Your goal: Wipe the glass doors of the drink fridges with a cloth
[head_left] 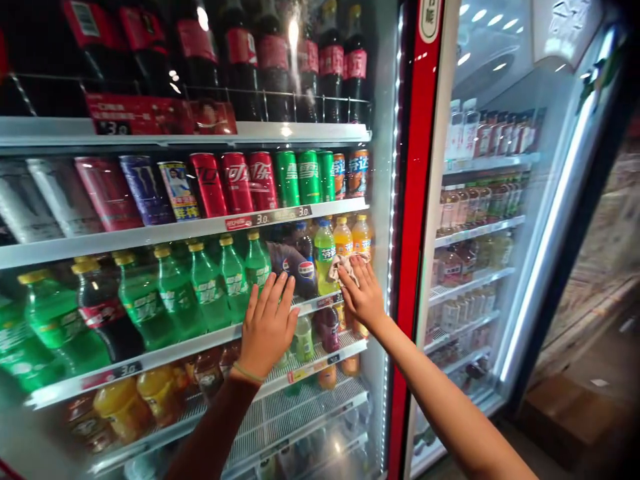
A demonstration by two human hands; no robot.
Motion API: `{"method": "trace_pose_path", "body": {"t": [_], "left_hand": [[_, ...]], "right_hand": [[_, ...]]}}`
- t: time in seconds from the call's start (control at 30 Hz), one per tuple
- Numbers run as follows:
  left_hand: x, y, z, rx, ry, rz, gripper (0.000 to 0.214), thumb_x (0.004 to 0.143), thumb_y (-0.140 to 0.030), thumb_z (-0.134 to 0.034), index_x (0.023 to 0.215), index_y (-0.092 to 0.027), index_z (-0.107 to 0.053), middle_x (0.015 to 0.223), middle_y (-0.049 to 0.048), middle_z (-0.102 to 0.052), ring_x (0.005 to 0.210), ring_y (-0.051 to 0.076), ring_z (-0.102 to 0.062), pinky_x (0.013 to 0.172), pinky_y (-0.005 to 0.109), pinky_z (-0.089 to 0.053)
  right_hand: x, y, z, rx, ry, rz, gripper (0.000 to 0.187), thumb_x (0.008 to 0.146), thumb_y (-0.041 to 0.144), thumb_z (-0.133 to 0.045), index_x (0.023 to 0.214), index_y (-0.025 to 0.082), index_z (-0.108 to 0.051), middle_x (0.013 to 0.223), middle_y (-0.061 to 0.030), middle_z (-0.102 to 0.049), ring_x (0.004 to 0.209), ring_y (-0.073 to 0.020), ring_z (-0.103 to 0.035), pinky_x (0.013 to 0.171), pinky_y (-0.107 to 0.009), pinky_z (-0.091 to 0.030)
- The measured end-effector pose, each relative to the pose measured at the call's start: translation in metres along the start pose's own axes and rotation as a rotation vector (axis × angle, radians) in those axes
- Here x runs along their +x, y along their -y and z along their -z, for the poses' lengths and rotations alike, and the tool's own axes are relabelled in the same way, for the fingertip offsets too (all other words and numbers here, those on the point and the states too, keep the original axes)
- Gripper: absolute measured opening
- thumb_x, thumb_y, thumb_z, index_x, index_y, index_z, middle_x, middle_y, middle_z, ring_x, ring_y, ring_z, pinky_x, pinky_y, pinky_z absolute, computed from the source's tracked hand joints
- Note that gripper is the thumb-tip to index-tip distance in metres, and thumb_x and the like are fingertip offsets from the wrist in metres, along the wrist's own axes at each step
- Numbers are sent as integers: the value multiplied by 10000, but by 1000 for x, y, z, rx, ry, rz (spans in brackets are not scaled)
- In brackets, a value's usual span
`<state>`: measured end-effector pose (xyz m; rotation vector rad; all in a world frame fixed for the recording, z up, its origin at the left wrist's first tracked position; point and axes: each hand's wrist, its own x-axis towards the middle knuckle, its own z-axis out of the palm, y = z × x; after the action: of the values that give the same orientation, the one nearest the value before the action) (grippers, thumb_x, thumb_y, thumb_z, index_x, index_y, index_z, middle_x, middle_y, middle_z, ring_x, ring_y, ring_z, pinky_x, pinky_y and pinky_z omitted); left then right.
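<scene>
Inside a brightly lit shop, a drinks refrigerator with a glass door [320, 137] filled most of the view, and its red door frame [416, 200] stood between it and a second refrigerator [480, 233] on the right. Behind the glass, green Sprite bottles [175, 293] stood in rows on a sloping shelf [150, 357], with a line of soft drink cans [235, 183] on the shelf above them. The person's left hand [267, 327] was fully open, with the fingers spread, and it seemed flat on the glass in front of the bottles, holding nothing. A thin band [247, 372] went around that wrist. The right hand [363, 293] was just beside it, and its fingers lay over a small pale cloth [349, 263], which was bunched at the fingertips against the glass, near a Pepsi bottle [303, 270]. It was not possible to tell if this hand really gripped the cloth or only pressed it. Because the cloth was so small and the fingers were not clearly closed, it could slip and drop to the floor. Strong pressure on the door could also make it move, if the latch was not firm, and the bright reflections could hide smears.
</scene>
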<state>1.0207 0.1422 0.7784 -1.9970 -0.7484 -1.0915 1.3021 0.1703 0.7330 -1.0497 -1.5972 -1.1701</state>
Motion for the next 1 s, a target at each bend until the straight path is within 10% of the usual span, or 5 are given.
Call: {"method": "trace_pose_path", "body": {"t": [0.23,0.4,0.73,1.0], "left_hand": [[7,-36,-24,-57,16,-22,690,1003,-255,-565,1637,-184,-300,1564,113,-530,1545,269,-365,1323,475,-187],[2,-38,-22,-45,15,-31,704,998,-248,-573,1639,-179,-291,1550,106,-547,1539,260,-376,1330,457,-162],[-52,28,22,87,49,90,702,1005,-278,-549,1646,-206,-272,1562,126,-524,1515,285,-415,1317,496,-191],[-117,120,99,204,72,155,674,997,-262,-569,1622,-166,-336,1593,136,-482,1561,288,-318,1317,503,-194]], "right_hand": [[-55,-79,16,-63,12,-115,751,995,221,-522,1676,265,-209,1749,-133,-153,1596,-345,-238,1219,-603,-400],[-64,-73,12,-30,-49,-222,747,1013,185,-459,1683,298,-149,1757,-106,-135,1607,-329,-203,1223,-616,-384],[-24,70,-10,64,-30,-162,823,982,207,-516,1691,272,-104,1759,-106,-75,1596,-381,-212,1224,-644,-373],[37,223,-30,192,-16,24,788,1002,280,-545,1685,216,-157,1744,-116,-97,1600,-360,-205,1251,-580,-358]]}}
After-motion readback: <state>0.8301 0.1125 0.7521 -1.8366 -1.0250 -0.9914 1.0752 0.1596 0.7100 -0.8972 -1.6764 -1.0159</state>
